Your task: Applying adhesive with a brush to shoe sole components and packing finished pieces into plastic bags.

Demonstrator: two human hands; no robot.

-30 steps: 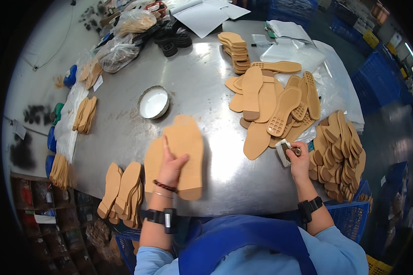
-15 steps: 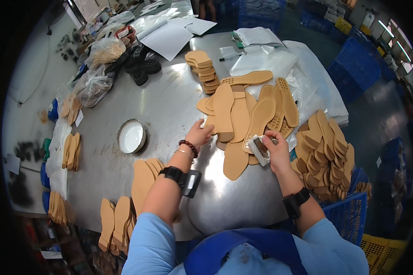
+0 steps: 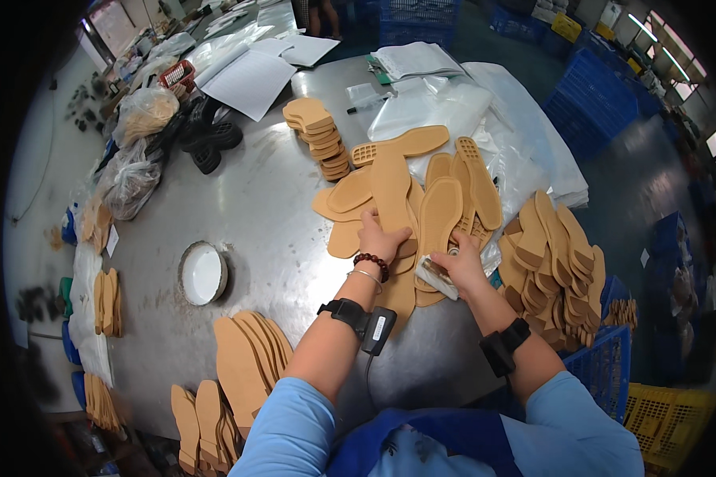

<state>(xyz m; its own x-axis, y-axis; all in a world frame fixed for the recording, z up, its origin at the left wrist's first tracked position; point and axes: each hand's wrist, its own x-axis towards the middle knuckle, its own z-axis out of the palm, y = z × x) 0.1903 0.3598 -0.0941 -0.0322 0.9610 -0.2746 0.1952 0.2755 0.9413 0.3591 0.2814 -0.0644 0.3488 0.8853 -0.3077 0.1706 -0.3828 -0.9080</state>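
Observation:
My left hand (image 3: pixel 380 240) grips the lower end of a tan shoe sole (image 3: pixel 391 187), thumb on one side and fingers on the other. This sole lies over a loose heap of similar soles, some with a gridded heel underside. In my right hand (image 3: pixel 463 266) is a small white wad (image 3: pixel 437 280) with a brownish part, pinched between thumb and fingers. It is just beside the lower end of another tan sole (image 3: pixel 440 208). My fingers hide part of the wad, and I cannot tell what its core is.
A white bowl (image 3: pixel 204 274) stands on the metal table (image 3: pixel 266 230). A stack of soles (image 3: pixel 314 131) stands behind the heap; a larger pile (image 3: pixel 561 262) sits to the right. More soles (image 3: pixel 250 358) line the near left. Clear plastic bags (image 3: pixel 433 107) and a clipboard (image 3: pixel 418 60) lie at the back.
My left hand has moved in from the heap's left side and taken hold of the sole's lower end. My right hand still holds the white wad. The whole view has shifted slightly.

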